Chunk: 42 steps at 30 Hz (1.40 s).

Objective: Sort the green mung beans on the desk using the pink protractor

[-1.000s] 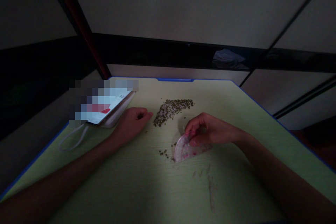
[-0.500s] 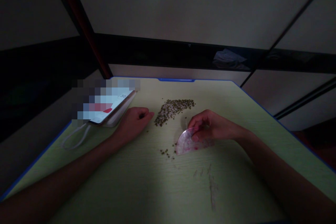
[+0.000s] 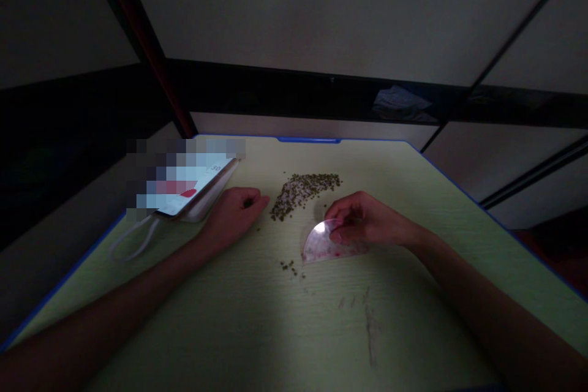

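My right hand (image 3: 356, 220) pinches a clear plastic protractor (image 3: 321, 247) with reddish markings, its curved edge facing away and to the left. Light glints off the protractor's upper left. Beyond it, a spread of small greenish-brown beans or seeds (image 3: 305, 190) lies on the table. A few loose ones (image 3: 289, 267) sit left of the protractor's lower corner. My left hand (image 3: 239, 205) rests on the table left of the main spread, its fingers curled in; whether anything is inside them is hidden.
A lit phone (image 3: 190, 180), partly pixelated, leans on a pale case or stand at the left, with a white strap loop (image 3: 133, 245) beside it. The pale table (image 3: 239, 331) has a blue rim. Dark marks streak its front. Cabinet panels (image 3: 298, 18) stand behind, with crumpled cloth (image 3: 402, 103) on a shelf.
My right hand has shifted slightly left and away with the protractor, which now shows a bright glint. My left hand and the main spread have stayed in place.
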### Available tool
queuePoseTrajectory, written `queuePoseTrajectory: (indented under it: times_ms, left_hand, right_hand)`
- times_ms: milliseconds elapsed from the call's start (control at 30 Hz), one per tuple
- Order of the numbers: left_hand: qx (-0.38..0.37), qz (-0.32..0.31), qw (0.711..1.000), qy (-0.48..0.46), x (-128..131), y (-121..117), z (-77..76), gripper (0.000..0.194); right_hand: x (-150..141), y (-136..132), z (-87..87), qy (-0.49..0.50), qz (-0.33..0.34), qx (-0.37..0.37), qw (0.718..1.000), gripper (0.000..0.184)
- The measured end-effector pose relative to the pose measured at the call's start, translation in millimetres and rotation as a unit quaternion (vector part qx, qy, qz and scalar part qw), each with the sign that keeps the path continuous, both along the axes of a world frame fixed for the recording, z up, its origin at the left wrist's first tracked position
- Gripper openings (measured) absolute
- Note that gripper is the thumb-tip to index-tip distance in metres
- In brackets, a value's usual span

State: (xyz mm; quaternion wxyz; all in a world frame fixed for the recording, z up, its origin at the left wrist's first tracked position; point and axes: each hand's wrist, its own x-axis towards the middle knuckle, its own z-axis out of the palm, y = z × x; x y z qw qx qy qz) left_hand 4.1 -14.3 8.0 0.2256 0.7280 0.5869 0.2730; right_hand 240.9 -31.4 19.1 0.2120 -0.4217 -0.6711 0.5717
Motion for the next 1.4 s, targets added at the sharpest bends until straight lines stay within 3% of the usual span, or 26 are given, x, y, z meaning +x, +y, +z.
queuePoseTrajectory:
  times_ms: [267, 500, 800, 1133, 1400]
  left_hand:
    - [0.007, 0.007, 1.0, 0.006, 1.0, -0.8, 1.4, 0.035]
    - [0.005, -0.003, 1.0, 0.002, -0.7, 0.9, -1.3, 0.034]
    - [0.002, -0.003, 1.0, 0.003, 0.4, -0.3, 0.9, 0.034]
    - [-0.001, -0.003, 1.0, 0.001, -0.1, -0.5, 0.0, 0.034]
    - [0.003, -0.005, 1.0, 0.003, -0.1, 0.1, 0.0, 0.034]
  right_hand:
    - [-9.1, -7.0, 0.3, 0.006, 0.03, 0.057, 0.998, 0.016]
    - [0.4, -4.2, -0.9, -0.022, 0.082, 0.074, 0.994, 0.017]
    - [-0.9, -3.4, 0.2, -0.027, 0.063, 0.099, 0.993, 0.018]
    - [-0.5, -6.6, -2.5, -0.041, 0.107, 0.076, 0.99, 0.018]
    - [-1.6, -6.5, -0.5, -0.044, 0.078, 0.067, 0.994, 0.016]
